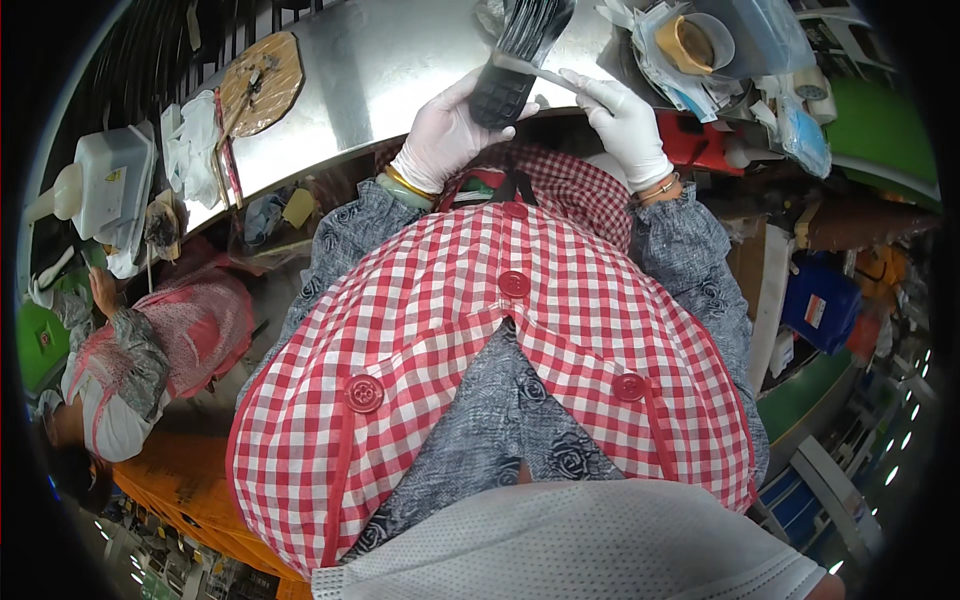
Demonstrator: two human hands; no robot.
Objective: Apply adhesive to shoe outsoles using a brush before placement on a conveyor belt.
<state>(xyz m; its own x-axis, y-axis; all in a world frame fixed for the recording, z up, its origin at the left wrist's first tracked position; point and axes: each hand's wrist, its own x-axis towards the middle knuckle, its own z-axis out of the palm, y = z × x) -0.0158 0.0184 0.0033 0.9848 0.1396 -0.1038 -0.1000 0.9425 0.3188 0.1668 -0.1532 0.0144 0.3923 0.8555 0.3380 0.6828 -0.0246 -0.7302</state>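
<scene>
Right hand (625, 130), in a white glove, is pinching the end of a slim pale tool (548, 74) between thumb and fingers. From that hand, the black ribbed piece (497, 97) is lying to the left, and the tool is reaching leftward across it; whether its tip is touching the piece is impossible to tell. The piece's long axis is running away from the body and leaning rightward, so the tool is crossing it at a steep angle. Gripping the near end is the left hand (440, 140), the closer of the two, its fingers partly covering that end. Beyond, the bright metal surface (370, 70) is stretching leftward to a rounded brown board (285, 72) and crumpled white material (195, 150). Off to the right, a tan cup (690, 45) and a translucent bin (765, 38) are crowding that side.
</scene>
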